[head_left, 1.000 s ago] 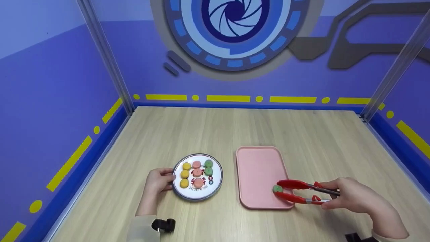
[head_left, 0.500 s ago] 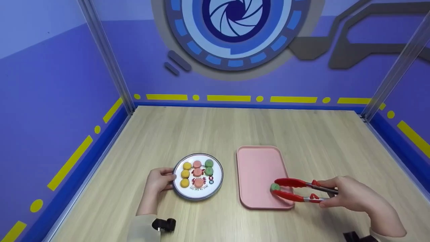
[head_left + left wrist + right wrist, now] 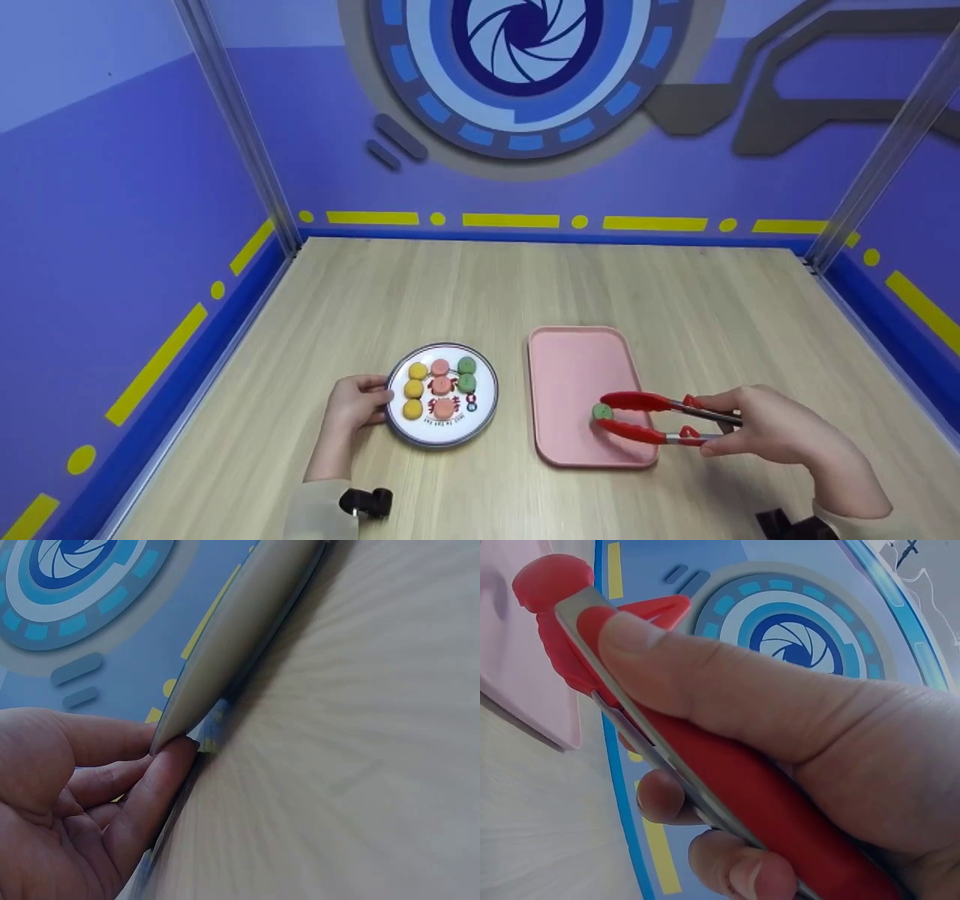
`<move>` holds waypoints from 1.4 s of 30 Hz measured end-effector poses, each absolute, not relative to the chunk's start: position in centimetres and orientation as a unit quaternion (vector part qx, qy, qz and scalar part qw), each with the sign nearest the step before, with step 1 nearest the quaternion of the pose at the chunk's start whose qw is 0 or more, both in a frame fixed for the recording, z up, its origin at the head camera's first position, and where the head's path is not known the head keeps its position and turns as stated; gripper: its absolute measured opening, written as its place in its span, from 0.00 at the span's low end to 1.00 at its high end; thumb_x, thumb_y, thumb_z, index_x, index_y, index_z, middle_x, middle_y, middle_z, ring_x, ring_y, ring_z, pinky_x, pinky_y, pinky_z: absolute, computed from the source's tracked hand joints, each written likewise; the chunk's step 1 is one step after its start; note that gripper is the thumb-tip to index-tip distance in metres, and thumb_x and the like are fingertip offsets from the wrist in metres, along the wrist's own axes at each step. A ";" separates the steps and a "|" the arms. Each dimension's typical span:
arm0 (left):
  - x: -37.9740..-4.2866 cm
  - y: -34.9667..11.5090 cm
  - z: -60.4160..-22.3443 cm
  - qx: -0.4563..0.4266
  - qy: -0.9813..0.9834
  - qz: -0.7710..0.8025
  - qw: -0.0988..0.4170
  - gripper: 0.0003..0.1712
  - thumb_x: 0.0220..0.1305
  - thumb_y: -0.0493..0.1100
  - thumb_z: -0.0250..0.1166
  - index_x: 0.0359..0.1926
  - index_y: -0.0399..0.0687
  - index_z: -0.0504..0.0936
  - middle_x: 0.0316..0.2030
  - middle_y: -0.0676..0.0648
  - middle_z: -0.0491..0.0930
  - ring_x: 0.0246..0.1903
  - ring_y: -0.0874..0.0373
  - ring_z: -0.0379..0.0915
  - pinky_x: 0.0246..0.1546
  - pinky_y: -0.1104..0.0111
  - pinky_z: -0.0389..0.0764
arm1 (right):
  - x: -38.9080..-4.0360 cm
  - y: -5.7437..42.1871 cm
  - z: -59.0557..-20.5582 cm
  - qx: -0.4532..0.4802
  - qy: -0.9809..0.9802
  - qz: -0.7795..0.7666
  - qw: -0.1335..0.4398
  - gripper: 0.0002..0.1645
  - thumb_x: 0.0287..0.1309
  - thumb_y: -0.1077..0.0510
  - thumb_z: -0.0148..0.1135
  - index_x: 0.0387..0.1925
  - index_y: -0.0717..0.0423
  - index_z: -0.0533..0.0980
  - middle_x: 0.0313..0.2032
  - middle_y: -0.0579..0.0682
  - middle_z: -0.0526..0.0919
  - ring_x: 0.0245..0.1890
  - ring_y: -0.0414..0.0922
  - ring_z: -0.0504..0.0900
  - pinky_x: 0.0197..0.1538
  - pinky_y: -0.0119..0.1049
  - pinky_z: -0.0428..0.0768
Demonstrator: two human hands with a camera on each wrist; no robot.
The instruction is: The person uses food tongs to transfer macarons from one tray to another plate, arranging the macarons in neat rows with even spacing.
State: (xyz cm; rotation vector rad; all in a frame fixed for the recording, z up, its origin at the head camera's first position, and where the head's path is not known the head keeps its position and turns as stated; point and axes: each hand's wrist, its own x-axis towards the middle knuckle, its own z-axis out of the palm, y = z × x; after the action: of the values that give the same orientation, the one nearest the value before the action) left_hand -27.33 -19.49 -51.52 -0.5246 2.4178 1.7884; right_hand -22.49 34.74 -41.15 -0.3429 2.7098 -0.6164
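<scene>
My left hand (image 3: 358,401) pinches the left rim of a round white plate (image 3: 441,433) with a dark blue edge; the left wrist view shows thumb and fingers on that rim (image 3: 225,652). On the plate sit yellow pieces (image 3: 413,388), pink pieces (image 3: 441,385) and two green pieces (image 3: 466,383), small and round like macarons, in columns. My right hand (image 3: 772,424) grips red-tipped metal tongs (image 3: 637,402). Between their tips is a green round piece (image 3: 602,412), over the lower part of the pink tray (image 3: 574,360). The right wrist view shows the tongs' red handle (image 3: 735,772) under the thumb.
A light wooden table (image 3: 450,292) carries the plate and the tray, with a narrow gap between them. Blue-purple panels (image 3: 315,135) with yellow marks stand at the back and both sides. Metal posts (image 3: 240,127) rise at the back corners.
The right hand and the tongs have moved left, and slightly toward the back, with the green piece between the tips. The left hand and plate have stayed put.
</scene>
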 end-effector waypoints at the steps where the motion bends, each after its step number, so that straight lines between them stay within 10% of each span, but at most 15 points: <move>1: -27.4 -19.5 -51.6 -0.171 0.790 0.586 0.045 0.22 0.67 0.30 0.64 0.61 0.26 0.78 0.48 0.33 0.85 0.29 0.62 0.82 0.28 0.70 0.88 | -22.6 34.6 -41.1 -0.123 0.954 -0.216 0.169 0.42 0.43 0.43 0.83 0.61 0.54 0.82 0.25 0.43 0.74 0.27 0.41 0.68 0.27 0.31 0.62; 42: -27.2 -19.4 -51.5 -0.182 0.790 0.584 0.041 0.22 0.66 0.29 0.64 0.61 0.28 0.79 0.49 0.33 0.85 0.33 0.61 0.82 0.29 0.69 0.88 | -25.3 29.0 -41.2 -0.250 0.933 -0.236 0.108 0.35 0.46 0.49 0.82 0.57 0.57 0.84 0.40 0.47 0.89 0.32 0.37 0.74 0.30 0.27 0.72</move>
State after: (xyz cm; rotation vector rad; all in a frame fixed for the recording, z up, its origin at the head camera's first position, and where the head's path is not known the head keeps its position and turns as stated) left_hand -27.20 -19.36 -51.53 -0.5584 2.4183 1.7889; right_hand -25.28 29.00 -41.16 -0.7355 2.7455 -0.6934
